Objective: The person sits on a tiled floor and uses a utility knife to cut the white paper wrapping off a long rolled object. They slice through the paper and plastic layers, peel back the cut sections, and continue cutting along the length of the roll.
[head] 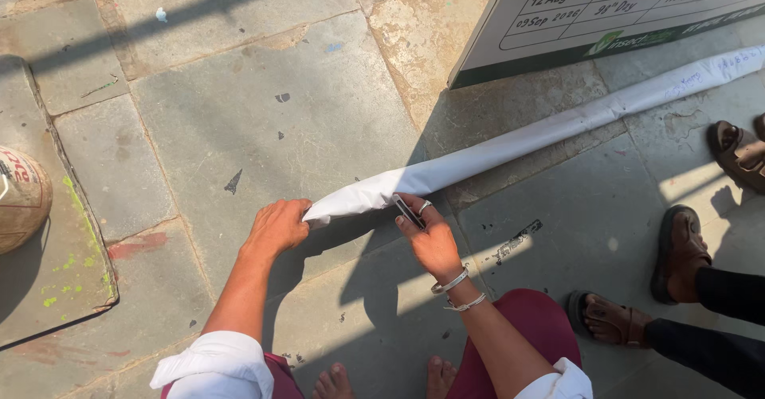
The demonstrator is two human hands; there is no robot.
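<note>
The rolled white sheet [494, 148], its near end gripped by the left hand [279, 225], could unroll or tear if the right hand [430, 235], seemingly pinching a small dark tool [408, 211] against it, slips.

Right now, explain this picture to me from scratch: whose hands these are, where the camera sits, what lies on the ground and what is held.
There is no machine here. A camera worn on a person's head looks down at their own two bare hands. The left hand grips the near end of a long white rolled sheet lying across the stone paving. The right hand, wearing a ring and bangles, rests against the roll and holds a small dark flat object; what it is cannot be told. A white printed board leans at the top right. Another person's sandalled feet stand at the right.
</note>
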